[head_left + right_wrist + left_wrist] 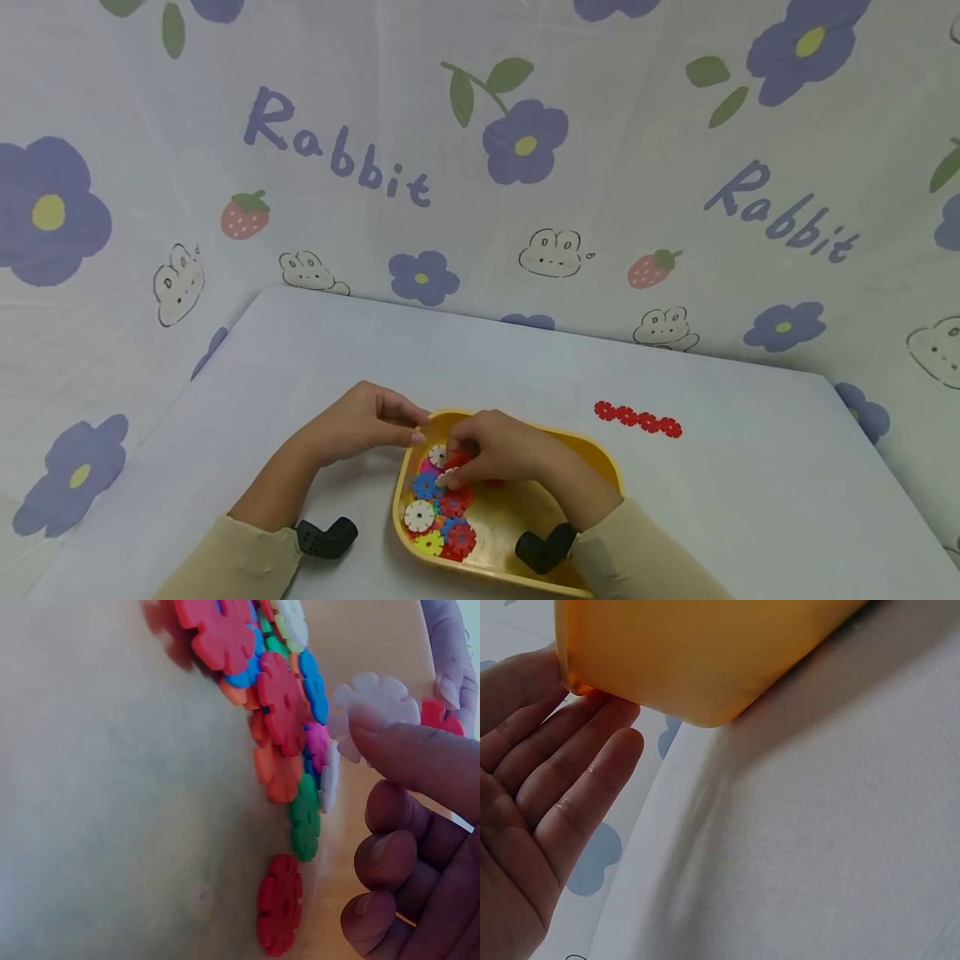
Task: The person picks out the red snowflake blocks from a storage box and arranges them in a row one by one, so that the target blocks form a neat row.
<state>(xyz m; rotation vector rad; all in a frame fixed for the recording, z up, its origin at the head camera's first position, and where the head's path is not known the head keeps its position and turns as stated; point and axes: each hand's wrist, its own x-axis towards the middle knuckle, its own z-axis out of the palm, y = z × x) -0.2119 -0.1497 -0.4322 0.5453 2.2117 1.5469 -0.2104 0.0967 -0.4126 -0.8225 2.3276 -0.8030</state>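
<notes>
A yellow tray (510, 529) stands in front of me, a heap of colourful notched plastic discs (453, 502) at its left end. My left hand (367, 425) grips the tray's far left corner, thumb over the rim and other fingers outside, as the left wrist view shows. My right hand (498, 450) is inside the tray, above the heap. Between thumb and fingers it pinches a white notched disc (386, 697). A red notched disc (442, 718) shows just behind the white one; whether the two are joined I cannot tell.
A straight row of joined red discs (647, 422) lies on the white table (720, 500), beyond the tray to the right. A patterned cloth (465, 225) hangs behind the table. Black devices (327, 537) sit at both wrists.
</notes>
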